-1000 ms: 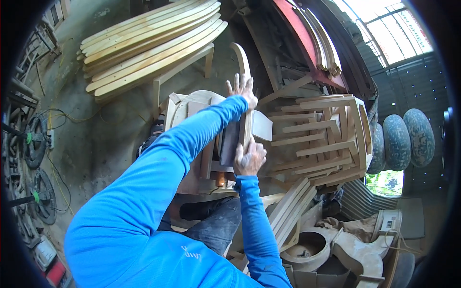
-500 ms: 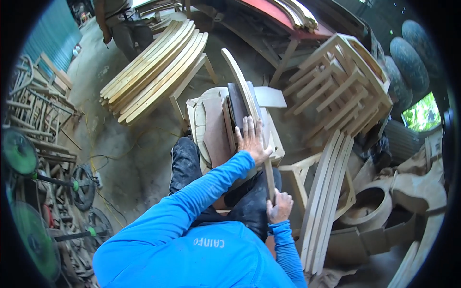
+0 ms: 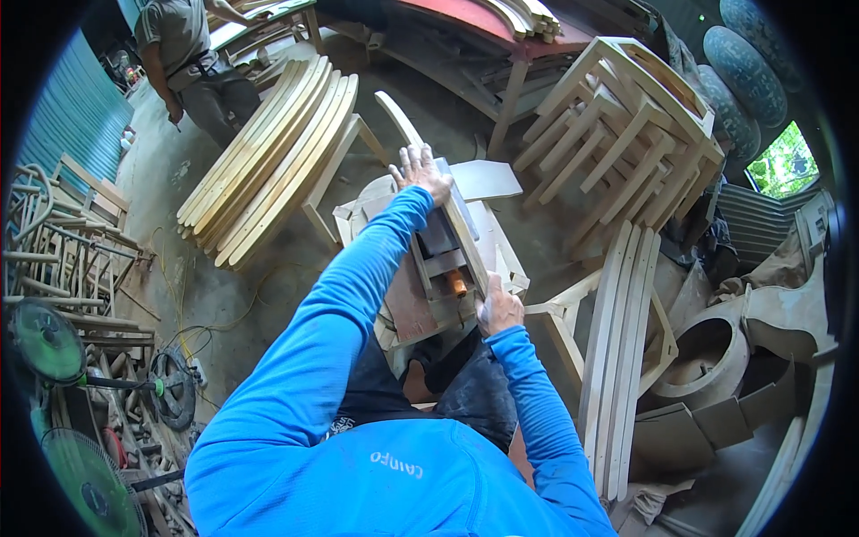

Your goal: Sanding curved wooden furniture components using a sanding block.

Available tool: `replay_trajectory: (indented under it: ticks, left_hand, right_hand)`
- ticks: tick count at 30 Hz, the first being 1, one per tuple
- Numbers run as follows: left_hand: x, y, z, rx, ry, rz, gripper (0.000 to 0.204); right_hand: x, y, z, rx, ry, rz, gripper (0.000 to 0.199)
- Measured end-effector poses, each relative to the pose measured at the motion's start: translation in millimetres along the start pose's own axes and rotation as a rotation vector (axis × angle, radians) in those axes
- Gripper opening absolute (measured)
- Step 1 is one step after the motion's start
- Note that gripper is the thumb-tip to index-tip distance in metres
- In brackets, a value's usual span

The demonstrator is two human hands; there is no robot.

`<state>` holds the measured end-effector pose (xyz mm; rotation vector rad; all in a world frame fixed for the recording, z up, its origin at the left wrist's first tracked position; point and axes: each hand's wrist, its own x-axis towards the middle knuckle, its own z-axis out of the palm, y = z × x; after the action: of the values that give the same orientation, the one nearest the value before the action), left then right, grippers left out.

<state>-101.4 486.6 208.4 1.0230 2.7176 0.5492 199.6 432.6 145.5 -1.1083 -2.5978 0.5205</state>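
A long, curved wooden slat (image 3: 463, 231) lies lengthwise in front of me, against a dark grey block-shaped device (image 3: 436, 238) with an orange-brown knob (image 3: 456, 283). Near the slat's far part, my left hand (image 3: 422, 175) presses flat on it with fingers spread. My right hand (image 3: 500, 307) is closed round the slat's near end. Beneath the device is a low wooden stand (image 3: 404, 304) with brownish boards on it. My left arm stretches forward, and my right arm is bent closer to my body.
Stacked curved slats (image 3: 268, 161) rest on a frame at the left. More slats (image 3: 617, 358) lean on a wooden frame (image 3: 564, 336) at my right. Chair-like frames (image 3: 626, 143) are piled far right. Fans (image 3: 49, 340) stand at left; a person (image 3: 192, 67) stands beyond the stack.
The slat has slid away from me along the grey device, its far end shifting left. Both hands have moved forward with it, uncovering the orange-brown knob. My view has shifted slightly.
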Motion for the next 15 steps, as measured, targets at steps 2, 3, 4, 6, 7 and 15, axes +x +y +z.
replay_trajectory:
  ticks: [2, 3, 4, 6, 7, 15]
  left_hand:
    - [13, -3, -2, -0.011, -0.014, -0.017, 0.098]
    - [14, -1, 3, -0.006, -0.015, -0.016, 0.098]
    - [5, 6, 6, 0.020, -0.036, -0.006, 0.098]
    - [0, 8, 11, 0.027, -0.051, 0.011, 0.097]
    - [1, 3, 10, 0.044, -0.055, 0.010, 0.097]
    - [-47, 13, 14, 0.006, -0.023, 0.178, 0.099]
  right_hand:
    - [10, -2, -4, -0.013, -0.080, 0.031, 0.044]
    - [7, 1, -8, -0.008, -0.080, 0.033, 0.044]
    - [-4, 11, -10, 0.002, -0.070, 0.007, 0.043]
    - [-34, 33, -13, -0.007, -0.077, -0.002, 0.044]
    - [-55, 42, -14, 0.008, -0.070, -0.016, 0.045]
    - [-292, 154, -41, 0.029, -0.046, 0.018, 0.047]
